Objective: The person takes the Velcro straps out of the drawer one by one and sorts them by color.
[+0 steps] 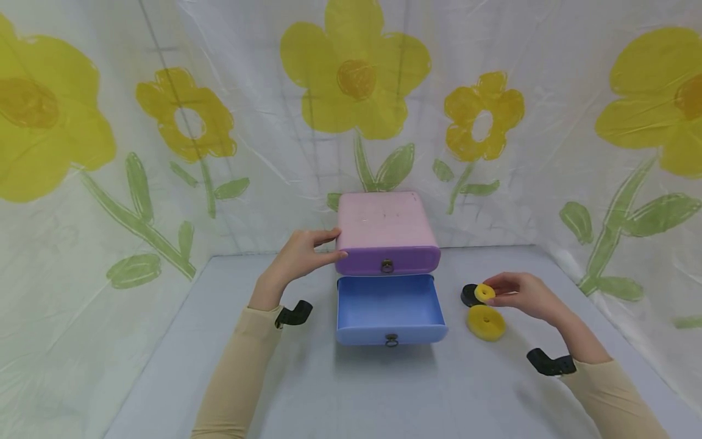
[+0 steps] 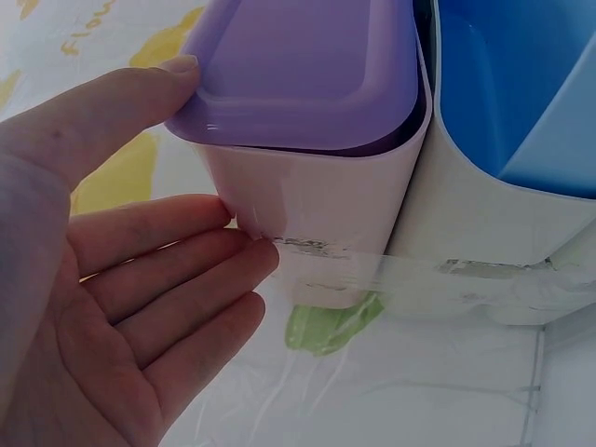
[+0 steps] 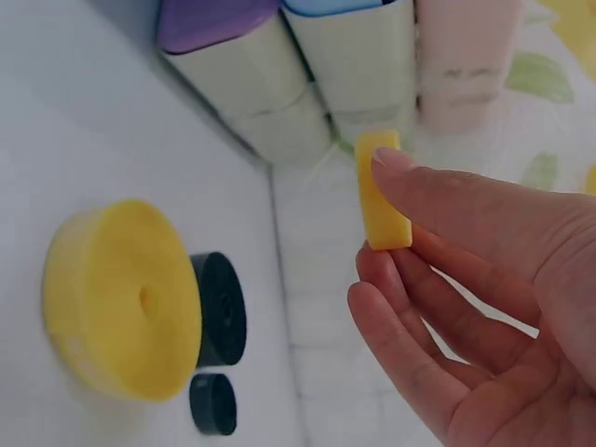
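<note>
My left hand [image 1: 301, 253] is at the left side of the pink upper box [image 2: 298, 186] of a drawer unit. Its thumb rests on the edge of the purple drawer front [image 2: 298, 74], while the straight fingers touch the box's side. Below that, a blue drawer [image 1: 392, 335] stands pulled out, with nothing visible inside. My right hand [image 1: 521, 297] pinches a small yellow disc [image 3: 380, 200] between thumb and fingers, raised over the table. Near it lie a large yellow disc [image 1: 486, 323] with a centre hole and a black disc [image 1: 469, 295], partly hidden in the head view.
A smaller black disc [image 3: 213, 404] lies beside the larger black one in the right wrist view. Another purple drawer [image 3: 219, 20] sits below the blue one. Behind the pale table [image 1: 263, 390] hangs a flower-printed sheet [image 1: 269, 164].
</note>
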A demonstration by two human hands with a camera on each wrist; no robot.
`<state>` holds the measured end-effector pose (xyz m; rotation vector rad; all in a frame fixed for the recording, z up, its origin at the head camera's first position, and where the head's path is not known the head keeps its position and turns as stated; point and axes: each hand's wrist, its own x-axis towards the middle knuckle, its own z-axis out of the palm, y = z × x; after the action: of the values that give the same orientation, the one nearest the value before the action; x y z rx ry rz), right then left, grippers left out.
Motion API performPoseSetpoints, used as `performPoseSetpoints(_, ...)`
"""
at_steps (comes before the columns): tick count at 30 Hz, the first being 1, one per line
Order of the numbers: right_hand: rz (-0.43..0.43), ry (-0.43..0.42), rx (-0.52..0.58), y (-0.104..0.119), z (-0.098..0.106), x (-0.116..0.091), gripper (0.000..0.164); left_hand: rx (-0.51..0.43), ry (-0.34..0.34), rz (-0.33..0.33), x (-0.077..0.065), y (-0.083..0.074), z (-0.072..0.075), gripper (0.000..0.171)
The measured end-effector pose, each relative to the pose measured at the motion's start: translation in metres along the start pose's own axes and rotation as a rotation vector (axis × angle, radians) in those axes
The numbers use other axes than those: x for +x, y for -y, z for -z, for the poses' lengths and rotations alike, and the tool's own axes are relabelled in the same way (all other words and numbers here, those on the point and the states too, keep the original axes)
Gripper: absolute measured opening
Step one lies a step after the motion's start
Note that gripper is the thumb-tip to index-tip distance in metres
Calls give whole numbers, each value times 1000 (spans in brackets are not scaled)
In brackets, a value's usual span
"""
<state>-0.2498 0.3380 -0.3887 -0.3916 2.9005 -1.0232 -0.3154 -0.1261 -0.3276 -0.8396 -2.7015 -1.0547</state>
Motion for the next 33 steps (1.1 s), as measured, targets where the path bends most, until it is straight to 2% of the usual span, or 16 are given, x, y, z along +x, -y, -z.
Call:
performPoseSetpoints(10,-44,-20,0,-24,-1,-8,48,-18,3,9,-1,0,0,68)
performPoseSetpoints(22,-148,-28,-2,-48,-7,-17,54,-15,-3,17,0,2,-1,69)
performPoseSetpoints(33,-213,-46,-2,-69,-11,-23,59,-20,-8,-1,-1,0,0,68)
